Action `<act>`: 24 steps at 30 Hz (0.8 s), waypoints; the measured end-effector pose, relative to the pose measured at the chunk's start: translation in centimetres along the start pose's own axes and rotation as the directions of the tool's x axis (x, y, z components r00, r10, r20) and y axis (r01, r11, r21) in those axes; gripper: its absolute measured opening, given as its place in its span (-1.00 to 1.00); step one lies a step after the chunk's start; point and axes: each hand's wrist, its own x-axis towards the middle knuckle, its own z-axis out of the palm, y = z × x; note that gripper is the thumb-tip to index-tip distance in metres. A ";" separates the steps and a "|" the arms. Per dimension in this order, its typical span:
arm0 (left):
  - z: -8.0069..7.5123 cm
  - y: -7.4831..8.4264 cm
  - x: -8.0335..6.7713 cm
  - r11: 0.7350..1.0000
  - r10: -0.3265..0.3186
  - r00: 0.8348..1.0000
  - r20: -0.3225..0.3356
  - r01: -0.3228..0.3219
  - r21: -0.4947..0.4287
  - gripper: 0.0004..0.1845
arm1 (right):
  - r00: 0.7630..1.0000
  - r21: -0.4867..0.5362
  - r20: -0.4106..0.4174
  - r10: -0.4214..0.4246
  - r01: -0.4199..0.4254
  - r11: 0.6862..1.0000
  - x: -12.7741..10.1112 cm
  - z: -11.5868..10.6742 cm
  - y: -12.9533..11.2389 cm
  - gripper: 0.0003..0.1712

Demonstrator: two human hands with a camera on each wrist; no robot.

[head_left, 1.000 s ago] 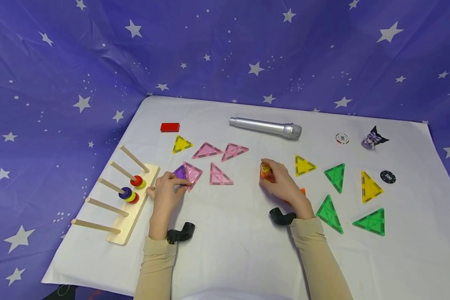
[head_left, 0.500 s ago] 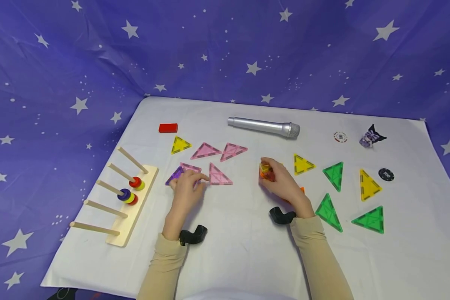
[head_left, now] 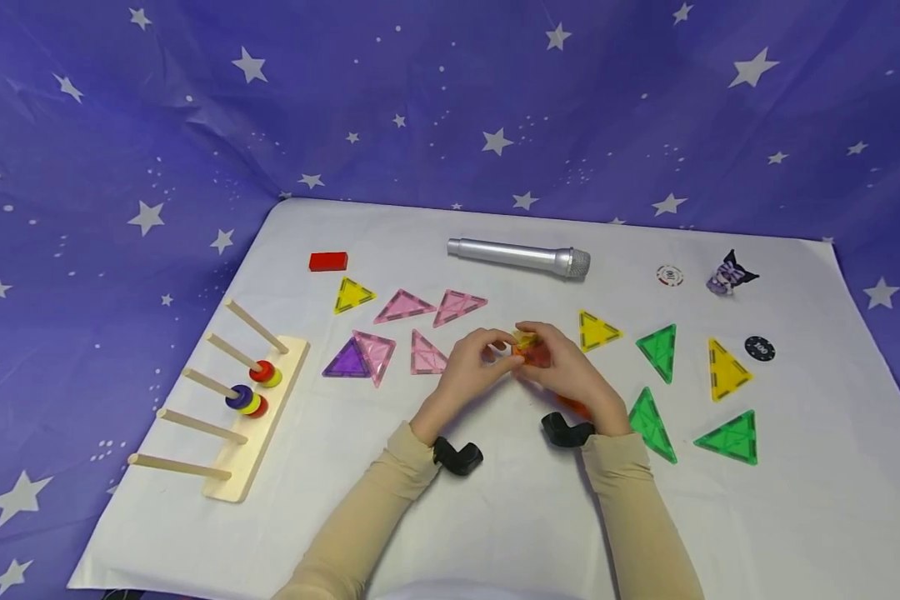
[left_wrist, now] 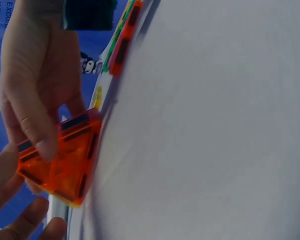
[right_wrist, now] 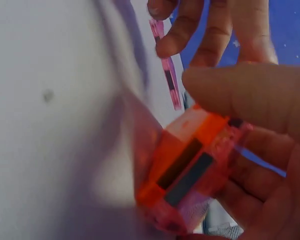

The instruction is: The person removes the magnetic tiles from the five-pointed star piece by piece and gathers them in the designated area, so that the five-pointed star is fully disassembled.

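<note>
In the head view my right hand (head_left: 566, 367) holds a small bundle of magnetic tiles (head_left: 534, 354), orange with yellow and pink. Its thumb lies across the bundle in the left wrist view, where a triangular orange face (left_wrist: 72, 162) with dark edge magnets shows. My left hand (head_left: 476, 367) is beside the bundle, fingers loosely bent. In the left wrist view its thumb is at the bundle's corner, its other fingers apart; contact is unclear. An orange tile (head_left: 573, 407) lies partly hidden below the right wrist. Left of the hands are pink tiles (head_left: 405, 307) and a purple tile (head_left: 347, 360).
A wooden peg rack (head_left: 258, 429) with coloured rings stands at the left. Behind lie a red block (head_left: 328, 262), a yellow tile (head_left: 354, 295) and a silver microphone (head_left: 517, 255). Green tiles (head_left: 731, 437), yellow tiles (head_left: 727, 371), chips (head_left: 760, 348) and a figurine (head_left: 731, 273) are at the right.
My left hand has let go of the purple and pink tiles and moved right to the bundle. The purple tile now lies flat against a pink one. My right hand has stayed nearly in place.
</note>
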 end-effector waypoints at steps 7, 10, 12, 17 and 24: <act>0.9 -0.2 -0.1 0.988 -0.056 0.997 -0.048 0.048 -0.149 -0.81 | 1.000 0.032 0.013 -0.026 0.025 0.999 -0.2 -0.5 0.5 -0.48; 1.1 -0.2 -0.2 0.984 -0.059 0.994 -0.090 0.043 -0.173 -0.85 | 1.000 0.080 0.006 -0.019 0.019 0.997 -0.2 -0.7 0.5 -0.51; 1.2 -0.2 -0.2 0.982 -0.063 0.991 -0.118 0.041 -0.184 -0.90 | 1.000 0.083 0.001 -0.017 0.017 0.996 -0.1 -0.7 0.5 -0.52; 1.2 -0.2 -0.3 0.978 -0.120 0.981 -0.154 0.090 -0.190 -0.95 | 1.000 0.029 -0.017 -0.002 0.003 1.000 0.0 -0.6 0.4 -0.56; -0.3 0.1 -0.9 0.961 -0.221 0.962 -0.162 0.186 -0.207 -0.93 | 0.996 0.053 -0.085 0.034 -0.030 0.998 -0.1 -0.8 0.3 -0.61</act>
